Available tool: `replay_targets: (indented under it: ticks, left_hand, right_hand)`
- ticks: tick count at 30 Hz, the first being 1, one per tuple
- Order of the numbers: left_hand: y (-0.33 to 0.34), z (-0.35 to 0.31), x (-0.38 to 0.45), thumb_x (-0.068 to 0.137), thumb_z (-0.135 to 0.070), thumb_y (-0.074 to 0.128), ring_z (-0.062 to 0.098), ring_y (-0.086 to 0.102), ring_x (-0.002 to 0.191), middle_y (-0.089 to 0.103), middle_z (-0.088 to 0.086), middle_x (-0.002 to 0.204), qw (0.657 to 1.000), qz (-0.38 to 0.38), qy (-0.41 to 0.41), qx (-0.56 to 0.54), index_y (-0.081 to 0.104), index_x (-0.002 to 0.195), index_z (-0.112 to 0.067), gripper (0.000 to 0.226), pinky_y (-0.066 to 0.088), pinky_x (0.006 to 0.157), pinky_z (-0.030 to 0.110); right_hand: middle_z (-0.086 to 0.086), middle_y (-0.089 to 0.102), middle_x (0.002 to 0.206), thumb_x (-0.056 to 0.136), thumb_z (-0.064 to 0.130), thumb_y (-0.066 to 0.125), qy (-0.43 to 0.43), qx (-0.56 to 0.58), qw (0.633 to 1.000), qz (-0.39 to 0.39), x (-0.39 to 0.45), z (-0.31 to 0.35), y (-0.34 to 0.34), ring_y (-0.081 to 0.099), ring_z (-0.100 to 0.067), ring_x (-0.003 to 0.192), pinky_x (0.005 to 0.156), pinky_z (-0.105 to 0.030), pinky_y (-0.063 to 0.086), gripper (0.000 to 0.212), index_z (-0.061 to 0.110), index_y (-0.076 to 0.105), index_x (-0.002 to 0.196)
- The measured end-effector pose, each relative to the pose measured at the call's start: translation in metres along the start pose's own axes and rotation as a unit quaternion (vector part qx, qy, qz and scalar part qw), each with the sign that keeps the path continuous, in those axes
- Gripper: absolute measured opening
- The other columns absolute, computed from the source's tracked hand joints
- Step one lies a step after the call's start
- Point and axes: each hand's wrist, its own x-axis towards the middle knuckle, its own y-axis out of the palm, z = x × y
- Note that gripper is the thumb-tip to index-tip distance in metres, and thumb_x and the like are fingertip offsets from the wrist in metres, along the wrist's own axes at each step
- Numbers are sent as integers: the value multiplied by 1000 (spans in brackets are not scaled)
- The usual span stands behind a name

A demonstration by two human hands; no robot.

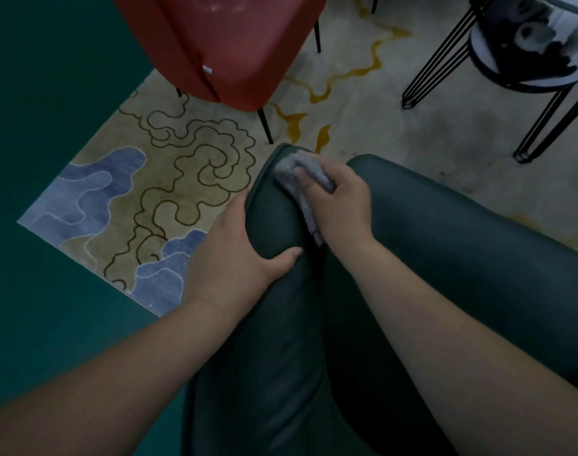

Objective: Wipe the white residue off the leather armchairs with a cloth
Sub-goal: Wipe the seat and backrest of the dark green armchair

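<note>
head view | your right hand (338, 200) curls its fingers (309, 184) round the grey cloth (294, 169), pressing it on the front end of the dark green armchair (445, 232) arm | your left hand (235, 255) grips that arm lower down, thumb on top, fingers wrapped out of sight | red armchair (215, 44) on the patterned rug (169, 179) beyond

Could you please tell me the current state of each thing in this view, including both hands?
green armchair: upright, armrest being wiped.
grey cloth: bunched, pressed on the armrest's front end.
right hand: grips the cloth.
left hand: grips the armrest, thumb on top.
red armchair: upright on the rug, white marks on its seat.
rug: flat, corner on the green floor.
round side table: standing on wire legs.
</note>
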Motion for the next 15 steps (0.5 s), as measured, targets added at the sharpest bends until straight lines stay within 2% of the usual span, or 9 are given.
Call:
replay_targets:
  ticks: [2, 4, 7, 9, 10, 12, 13, 15]
  left_hand:
    - [0, -1, -1, 57, -68, 69, 11, 52, 116, 52, -12, 133, 1000, 0, -1, 3, 31, 140, -37, 97, 40, 84, 27]
    - [0, -2, -1, 58, -67, 70, 12, 51, 117, 51, -11, 134, 1000, 2, -3, 8, 31, 140, -36, 97, 40, 85, 26]
    - [0, -2, 0, 57, -65, 71, 13, 53, 115, 53, -11, 131, 1000, 2, -4, 11, 33, 138, -36, 94, 39, 81, 26]
    - [0, -2, 1, 57, -64, 71, 13, 54, 113, 54, -12, 129, 1000, 2, -2, 12, 35, 136, -35, 92, 41, 80, 28]
    - [1, -2, 1, 57, -64, 71, 12, 53, 113, 54, -12, 129, 1000, 2, -1, 11, 35, 136, -35, 91, 42, 81, 28]
    - [0, -1, 0, 59, -65, 71, 10, 52, 114, 52, -13, 130, 1000, 2, 1, 6, 33, 137, -37, 92, 42, 83, 28]
    - [-1, -1, -1, 59, -65, 71, 10, 52, 114, 52, -13, 131, 1000, 3, 0, 4, 31, 137, -38, 92, 42, 85, 28]
    - [-1, -1, -2, 60, -67, 71, 9, 51, 114, 51, -14, 132, 1000, 6, -1, 0, 29, 138, -40, 92, 44, 86, 29]
  right_hand:
    - [8, 72, 89, 86, 44, 62, 72, 15, 996, -45, 18, -4, -10, 66, -9, 87, 85, -37, 54, 23, 29, 72, 101]
    - [7, 73, 90, 87, 37, 64, 94, 37, 993, -67, 25, -3, -15, 66, -7, 89, 85, -33, 54, 20, 26, 74, 101]
    - [9, 72, 81, 79, 48, 64, 32, 63, 997, -19, 10, 11, 0, 68, -5, 78, 74, -29, 56, 15, 42, 70, 92]
    - [11, 68, 87, 77, 55, 59, -35, -17, 999, 17, 3, 10, 10, 65, -4, 81, 75, -23, 52, 28, 47, 65, 103]
    - [11, 67, 89, 78, 55, 57, -34, -39, 999, 2, 7, 6, 9, 63, -5, 83, 75, -23, 51, 29, 44, 66, 104]
    - [11, 68, 86, 83, 51, 57, 46, -12, 998, -37, 20, -1, -2, 64, -8, 83, 76, -30, 52, 21, 37, 70, 94]
    - [10, 70, 87, 86, 46, 58, 87, 3, 995, -50, 25, -7, -10, 64, -9, 85, 79, -32, 53, 19, 35, 71, 96]
    - [9, 73, 91, 89, 38, 61, 106, 30, 992, -61, 30, -13, -19, 66, -7, 90, 86, -34, 53, 20, 30, 73, 103]
